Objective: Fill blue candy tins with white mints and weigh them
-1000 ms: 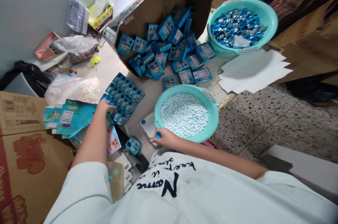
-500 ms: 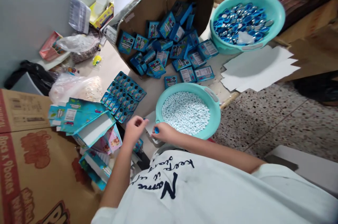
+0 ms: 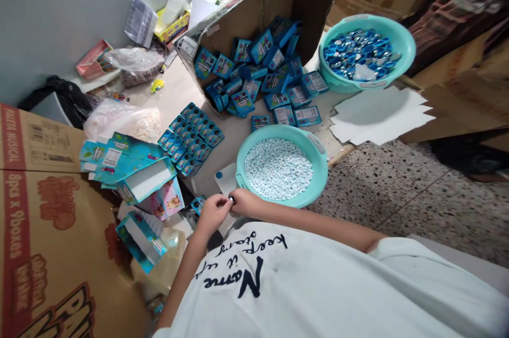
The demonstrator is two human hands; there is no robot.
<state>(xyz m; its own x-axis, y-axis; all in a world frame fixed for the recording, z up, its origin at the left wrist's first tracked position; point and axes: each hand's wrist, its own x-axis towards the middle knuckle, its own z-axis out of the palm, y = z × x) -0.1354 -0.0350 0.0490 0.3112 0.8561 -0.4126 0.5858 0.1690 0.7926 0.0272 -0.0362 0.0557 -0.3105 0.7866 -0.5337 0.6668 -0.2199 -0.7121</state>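
Note:
My left hand (image 3: 213, 215) is closed, its fingertips pinched together against my right hand (image 3: 245, 204). My right hand grips a small round container (image 3: 231, 200), dark and shiny on the side that shows. Whatever may be between my left fingertips is too small to make out. Just beyond my hands is a turquoise basin (image 3: 321, 168) of pale blue candies (image 3: 278, 169). To its left, a blue disc (image 3: 218, 174) rests on a white surface. Small blue boxes (image 3: 191, 139) stand in a block beyond my left hand.
A cardboard box on its side (image 3: 274, 6) holds many blue boxes (image 3: 242, 102), some spilling out in front. Another turquoise basin (image 3: 407, 51) contains blue and silver round containers. White sheets (image 3: 377, 115) overhang the table edge. Flattened blue cartons (image 3: 127, 155) and a large carton (image 3: 59, 232) sit left.
My left hand has moved down and right until its fingertips meet my right hand. The round container has turned, showing dark instead of blue. The view has shifted slightly.

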